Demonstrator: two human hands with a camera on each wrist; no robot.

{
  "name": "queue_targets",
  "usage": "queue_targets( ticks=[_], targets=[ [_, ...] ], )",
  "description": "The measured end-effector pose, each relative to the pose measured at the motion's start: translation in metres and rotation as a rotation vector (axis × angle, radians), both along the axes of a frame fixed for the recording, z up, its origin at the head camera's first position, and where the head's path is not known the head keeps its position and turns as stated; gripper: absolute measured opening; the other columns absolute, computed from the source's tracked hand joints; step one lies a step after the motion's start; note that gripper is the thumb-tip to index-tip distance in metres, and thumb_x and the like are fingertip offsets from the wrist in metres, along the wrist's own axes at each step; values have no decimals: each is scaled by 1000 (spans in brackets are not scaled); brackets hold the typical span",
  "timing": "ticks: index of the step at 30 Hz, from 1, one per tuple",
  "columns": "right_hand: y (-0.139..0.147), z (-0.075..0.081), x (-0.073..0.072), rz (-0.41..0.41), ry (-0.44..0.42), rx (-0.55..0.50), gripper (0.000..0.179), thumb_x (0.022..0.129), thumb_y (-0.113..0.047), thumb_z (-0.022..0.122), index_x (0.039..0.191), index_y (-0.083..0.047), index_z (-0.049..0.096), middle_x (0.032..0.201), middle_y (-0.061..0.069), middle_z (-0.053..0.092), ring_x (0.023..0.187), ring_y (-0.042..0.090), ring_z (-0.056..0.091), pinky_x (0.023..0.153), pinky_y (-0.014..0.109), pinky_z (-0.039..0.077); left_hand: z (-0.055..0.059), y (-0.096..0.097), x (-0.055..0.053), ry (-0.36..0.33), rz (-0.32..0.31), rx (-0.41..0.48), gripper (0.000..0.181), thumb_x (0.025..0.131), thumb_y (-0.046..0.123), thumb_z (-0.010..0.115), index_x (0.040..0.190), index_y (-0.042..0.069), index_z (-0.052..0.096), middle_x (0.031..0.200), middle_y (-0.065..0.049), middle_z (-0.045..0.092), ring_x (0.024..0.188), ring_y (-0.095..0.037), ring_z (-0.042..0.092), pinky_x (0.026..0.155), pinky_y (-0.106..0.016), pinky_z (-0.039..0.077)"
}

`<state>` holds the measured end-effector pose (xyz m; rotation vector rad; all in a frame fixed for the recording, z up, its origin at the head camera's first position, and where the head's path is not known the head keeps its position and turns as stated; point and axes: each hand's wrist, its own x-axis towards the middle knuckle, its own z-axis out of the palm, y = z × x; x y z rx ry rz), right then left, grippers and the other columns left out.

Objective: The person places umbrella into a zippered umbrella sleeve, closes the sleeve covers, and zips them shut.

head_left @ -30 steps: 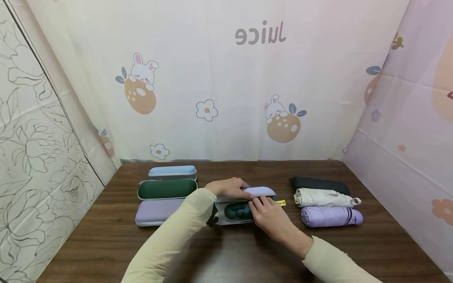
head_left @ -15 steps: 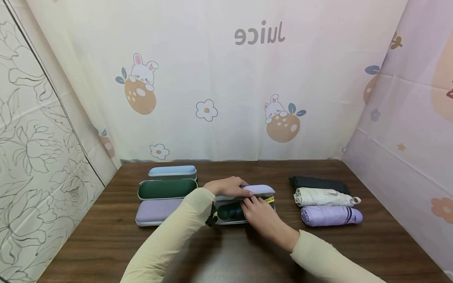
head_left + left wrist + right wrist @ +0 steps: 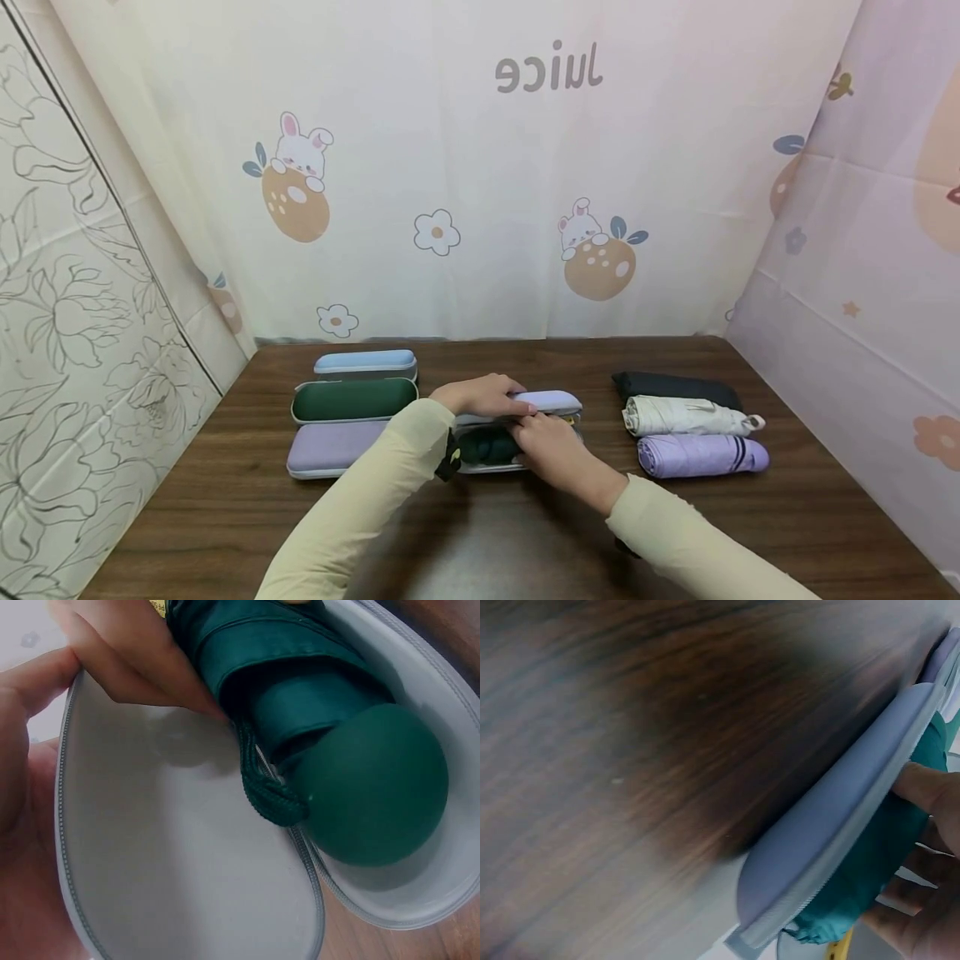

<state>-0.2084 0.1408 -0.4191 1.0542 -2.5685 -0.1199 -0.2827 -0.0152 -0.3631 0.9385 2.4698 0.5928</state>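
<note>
In the head view, my left hand (image 3: 483, 395) holds the raised lid (image 3: 551, 402) of a pale lavender zippered case. The lid's grey lining (image 3: 172, 832) faces the left wrist camera, with the palm behind it. A folded dark green umbrella (image 3: 375, 787) lies in the case's lower half, its rounded handle end and braided cord toward my left hand. My right hand (image 3: 555, 450) grips the umbrella's other end, thumb on the near side and fingers over the far side. The right wrist view shows the umbrella's green cloth (image 3: 870, 862) above the case wall (image 3: 832, 802).
Left of the hands lie a light blue case (image 3: 366, 362), a green case (image 3: 354, 400) and a purple case (image 3: 337, 446). At the right are black (image 3: 675, 389), white (image 3: 686, 417) and lilac (image 3: 701, 457) folded umbrellas on the wooden table (image 3: 480, 542).
My right hand has moved left and lower with the green umbrella, which now sits deeper in the case. Its yellow tag has moved left and is mostly hidden. My left hand stays on the lid.
</note>
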Motion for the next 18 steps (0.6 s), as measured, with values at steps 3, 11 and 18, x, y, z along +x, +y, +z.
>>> queue_targets(
  ticks=[3, 11, 18],
  targets=[
    [4, -4, -3, 13, -34, -53, 48, 79, -30, 78, 116, -2, 64, 110, 11, 63, 98, 25, 60, 78, 40, 50, -3, -1, -2, -8, 11, 6, 54, 96, 46, 51, 133, 7, 56, 125, -4, 59, 109, -13, 54, 93, -33, 43],
    [36, 3, -6, 248, -113, -228, 35, 92, -25, 65, 118, -2, 64, 116, 8, 61, 105, 21, 58, 82, 38, 50, -9, -5, -5, -42, 13, 32, 54, 95, 46, 52, 135, 9, 54, 127, -2, 58, 112, -13, 53, 93, -34, 43],
    [77, 26, -22, 305, -2, -550, 17, 89, -4, 63, 105, -5, 68, 101, 2, 62, 90, 15, 57, 71, 35, 49, -9, -5, -5, -11, -18, 32, 54, 94, 47, 53, 131, 8, 57, 114, 0, 61, 94, -11, 55, 84, -31, 45]
  ],
)
